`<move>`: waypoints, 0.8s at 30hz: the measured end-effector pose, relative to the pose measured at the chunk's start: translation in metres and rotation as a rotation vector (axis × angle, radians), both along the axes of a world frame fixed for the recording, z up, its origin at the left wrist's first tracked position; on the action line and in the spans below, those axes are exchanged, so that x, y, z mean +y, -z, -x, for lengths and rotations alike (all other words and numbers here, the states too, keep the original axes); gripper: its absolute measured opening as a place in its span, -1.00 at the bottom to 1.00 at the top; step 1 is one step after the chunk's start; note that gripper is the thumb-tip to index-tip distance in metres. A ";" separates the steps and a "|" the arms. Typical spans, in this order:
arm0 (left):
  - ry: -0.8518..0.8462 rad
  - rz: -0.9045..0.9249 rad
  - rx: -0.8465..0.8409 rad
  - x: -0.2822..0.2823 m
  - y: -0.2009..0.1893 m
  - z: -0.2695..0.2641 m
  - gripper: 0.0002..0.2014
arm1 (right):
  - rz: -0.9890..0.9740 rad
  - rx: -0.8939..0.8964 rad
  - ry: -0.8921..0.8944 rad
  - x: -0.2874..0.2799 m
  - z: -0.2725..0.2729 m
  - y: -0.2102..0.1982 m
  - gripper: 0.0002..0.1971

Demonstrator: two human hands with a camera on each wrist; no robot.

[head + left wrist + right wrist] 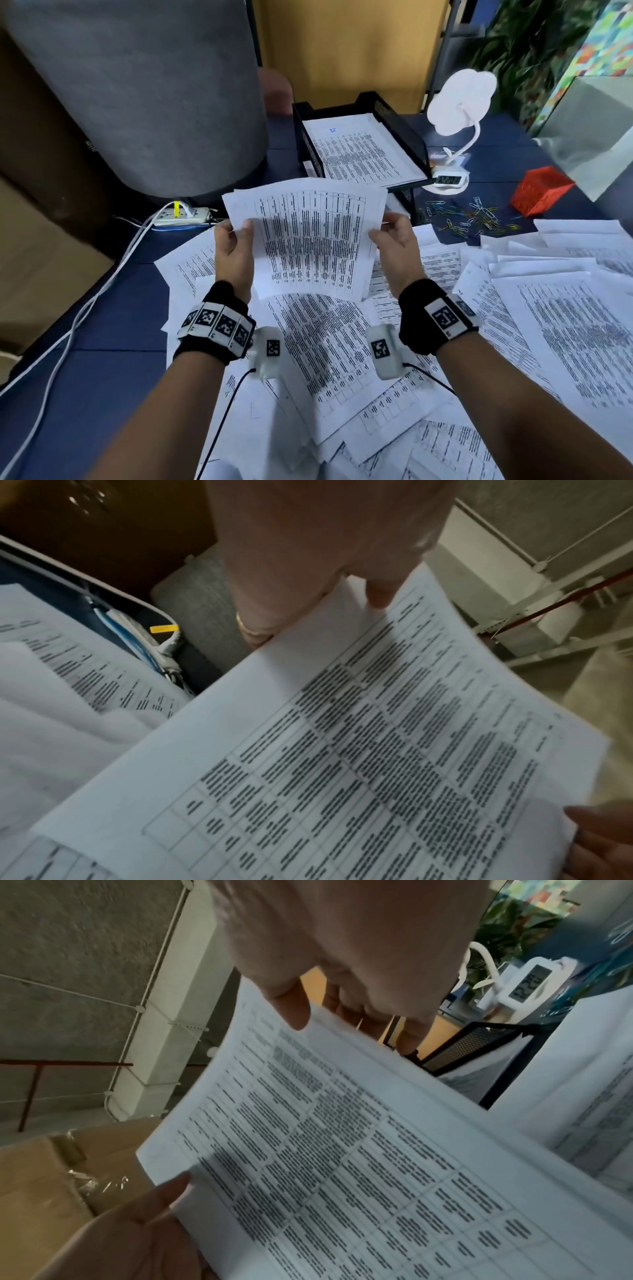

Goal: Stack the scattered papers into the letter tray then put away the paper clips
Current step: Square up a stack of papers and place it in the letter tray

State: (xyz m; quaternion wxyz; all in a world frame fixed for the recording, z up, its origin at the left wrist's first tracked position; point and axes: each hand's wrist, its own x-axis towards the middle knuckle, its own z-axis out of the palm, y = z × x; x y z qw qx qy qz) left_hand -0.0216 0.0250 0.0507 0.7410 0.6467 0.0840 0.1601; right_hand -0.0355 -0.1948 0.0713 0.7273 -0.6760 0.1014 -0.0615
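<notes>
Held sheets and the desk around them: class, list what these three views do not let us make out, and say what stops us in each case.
- Held sheets: text blurred in all views; count unclear, edges overlap.
- Left hand and right hand: fingers behind the paper, hidden in the head view.
- Letter tray: stack depth hidden by its top page.
- Paper clips: too small to count.
- Red basket: contents not visible.

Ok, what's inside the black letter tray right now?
The letter tray holds a stack of printed sheets, the top one a table with a small blue mark. The held sheets cover its front edge; how deep the stack runs can't be seen.
</notes>
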 end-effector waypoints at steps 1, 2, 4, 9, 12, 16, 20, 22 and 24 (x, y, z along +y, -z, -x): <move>0.037 0.038 0.029 -0.002 -0.001 0.000 -0.90 | 0.006 0.028 -0.021 0.002 -0.001 0.000 -0.73; 0.068 0.055 0.059 -0.003 -0.001 0.000 -0.82 | 0.014 0.047 -0.047 0.004 -0.001 0.000 -0.69; 0.118 0.040 0.093 -0.008 -0.003 -0.001 -0.76 | 0.062 0.072 -0.076 0.011 -0.002 -0.005 -0.59; 0.124 0.001 0.015 -0.016 -0.014 -0.007 -0.77 | 0.043 -0.035 0.012 0.016 -0.006 -0.018 -0.68; 0.095 -0.017 0.011 -0.013 -0.011 -0.011 -0.72 | 0.053 -0.028 0.027 0.013 -0.010 -0.012 -0.79; 0.134 -0.028 0.113 -0.014 0.003 -0.012 -0.70 | 0.109 0.005 0.016 0.013 -0.012 0.002 -0.75; 0.160 -0.042 0.233 -0.018 0.020 -0.016 -0.72 | 0.117 0.078 -0.037 0.016 -0.009 0.018 -0.61; 0.153 -0.038 0.264 -0.018 0.023 -0.017 -0.59 | 0.115 0.142 -0.040 0.015 -0.012 0.027 -0.41; 0.147 -0.010 0.296 -0.018 0.028 -0.017 -0.60 | 0.126 0.162 -0.033 0.012 -0.011 0.028 -0.51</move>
